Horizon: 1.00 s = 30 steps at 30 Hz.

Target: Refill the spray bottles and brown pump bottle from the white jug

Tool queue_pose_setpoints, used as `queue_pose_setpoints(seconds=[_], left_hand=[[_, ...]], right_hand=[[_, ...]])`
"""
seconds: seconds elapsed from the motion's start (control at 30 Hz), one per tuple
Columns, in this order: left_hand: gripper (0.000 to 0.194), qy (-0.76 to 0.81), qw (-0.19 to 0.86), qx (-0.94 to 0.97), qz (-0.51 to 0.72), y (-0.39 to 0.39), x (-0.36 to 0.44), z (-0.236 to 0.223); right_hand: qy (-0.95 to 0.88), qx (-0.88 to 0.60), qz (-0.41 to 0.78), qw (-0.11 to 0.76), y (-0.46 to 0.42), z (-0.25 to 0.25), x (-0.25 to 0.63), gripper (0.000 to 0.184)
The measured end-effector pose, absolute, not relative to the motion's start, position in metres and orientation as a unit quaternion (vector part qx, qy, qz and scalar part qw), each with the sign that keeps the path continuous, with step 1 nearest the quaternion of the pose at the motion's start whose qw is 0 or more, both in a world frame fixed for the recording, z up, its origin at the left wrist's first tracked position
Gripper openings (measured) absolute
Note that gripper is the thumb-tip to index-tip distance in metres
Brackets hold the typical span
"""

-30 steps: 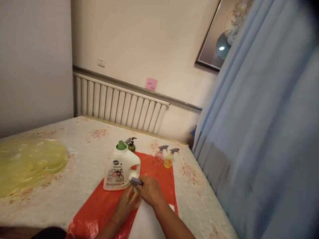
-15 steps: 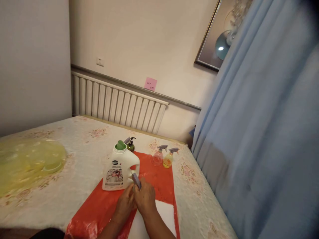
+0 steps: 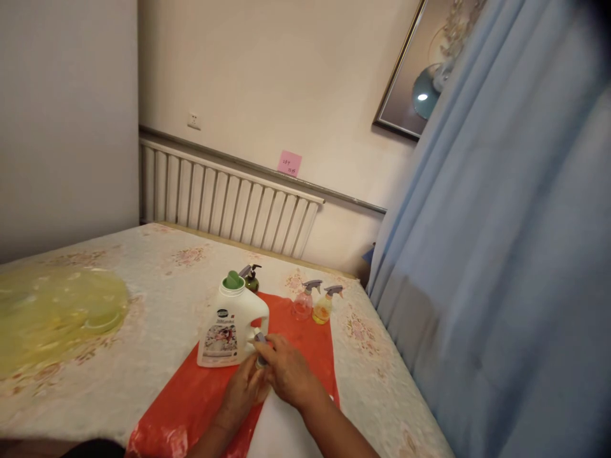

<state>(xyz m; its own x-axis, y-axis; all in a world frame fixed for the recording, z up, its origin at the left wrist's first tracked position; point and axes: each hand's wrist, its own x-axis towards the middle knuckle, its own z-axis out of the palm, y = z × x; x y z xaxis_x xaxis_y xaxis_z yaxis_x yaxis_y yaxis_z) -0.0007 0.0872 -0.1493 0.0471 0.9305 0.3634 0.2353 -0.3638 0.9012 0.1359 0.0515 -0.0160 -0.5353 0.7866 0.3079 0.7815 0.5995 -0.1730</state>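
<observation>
Both hands meet around a small spray bottle with a grey trigger head (image 3: 260, 343). Low on its body, my left hand (image 3: 242, 385) is wrapped round it, and much of the bottle is hidden. At the top, the fingers of my right hand (image 3: 288, 370) close on the spray head. Just beyond stands a white detergent jug (image 3: 220, 336) with a green piece (image 3: 233, 280) in its mouth. A red plastic sheet (image 3: 191, 407) lies beneath, with a white sheet (image 3: 279, 429) on it under my right forearm.
Two spray bottles, one pink (image 3: 302, 305) and one yellow (image 3: 323, 309), stand at the back right. Behind the jug is a dark green pump bottle (image 3: 252, 280). A translucent yellow plastic item (image 3: 57, 312) lies left on the floral cloth (image 3: 157, 286). A blue curtain (image 3: 487, 254) hangs right.
My right hand has turned and shifted slightly right and up around the spray head, and its forearm now slants further right. My left hand stays on the bottle.
</observation>
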Motion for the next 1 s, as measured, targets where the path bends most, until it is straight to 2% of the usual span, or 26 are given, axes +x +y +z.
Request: queue_pose_setpoints(seconds=[0.1, 0.27, 0.53, 0.83, 1.0], left_hand=[[0.039, 0.452, 0.34, 0.639, 0.521, 0.087, -0.001, -0.149], [0.039, 0.442, 0.35, 0.641, 0.521, 0.086, -0.001, -0.147], [0.038, 0.444, 0.353, 0.627, 0.533, 0.086, 0.001, -0.149], [0.04, 0.458, 0.331, 0.63, 0.532, 0.087, 0.001, -0.154], [0.031, 0.465, 0.318, 0.635, 0.529, 0.085, 0.002, -0.151]], right_hand=[[-0.89, -0.431, -0.036, 0.143, 0.053, -0.008, 0.137, 0.035], [-0.891, -0.429, -0.085, 0.122, 0.058, -0.001, 0.14, 0.033], [-0.918, -0.371, -0.107, 0.086, 0.078, 0.002, 0.139, 0.015], [-0.902, -0.41, -0.12, 0.07, 0.087, -0.004, 0.132, 0.026], [-0.88, -0.458, -0.107, 0.069, 0.082, -0.007, 0.124, 0.025]])
